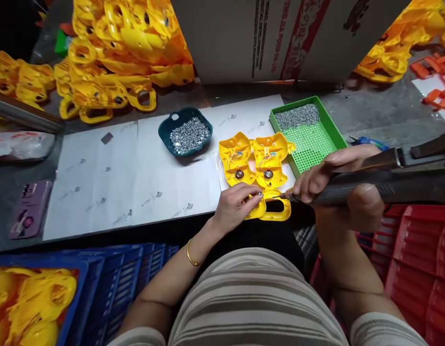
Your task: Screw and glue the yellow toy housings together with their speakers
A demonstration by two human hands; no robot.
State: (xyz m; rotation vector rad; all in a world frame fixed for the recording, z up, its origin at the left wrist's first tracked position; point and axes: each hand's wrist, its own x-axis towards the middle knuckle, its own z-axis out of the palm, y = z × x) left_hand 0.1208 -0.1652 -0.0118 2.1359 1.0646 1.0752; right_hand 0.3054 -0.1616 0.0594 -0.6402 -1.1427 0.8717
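My right hand [347, 182] is wrapped round a dark power screwdriver [381, 185], its thin bit pointing left over a yellow plastic handle part [285, 211] at the table's front edge. On the left portion of that part rests my left hand [240, 202], thumb and index finger pinched at a tiny metallic piece, seemingly a screw, near the bit's tip. Just behind lie two open yellow shells [236, 158] with wires and round speakers inside. A dark teal bowl [164, 137] of small screws stands to their left, and a green tray [332, 132] with more screws to their right.
Yellow parts [103, 91] are heaped at the back left, others at the back right. A large carton [236, 48] stands behind. A purple phone [31, 209] lies far left. Blue crates [114, 274] and red crates [417, 250] flank my lap.
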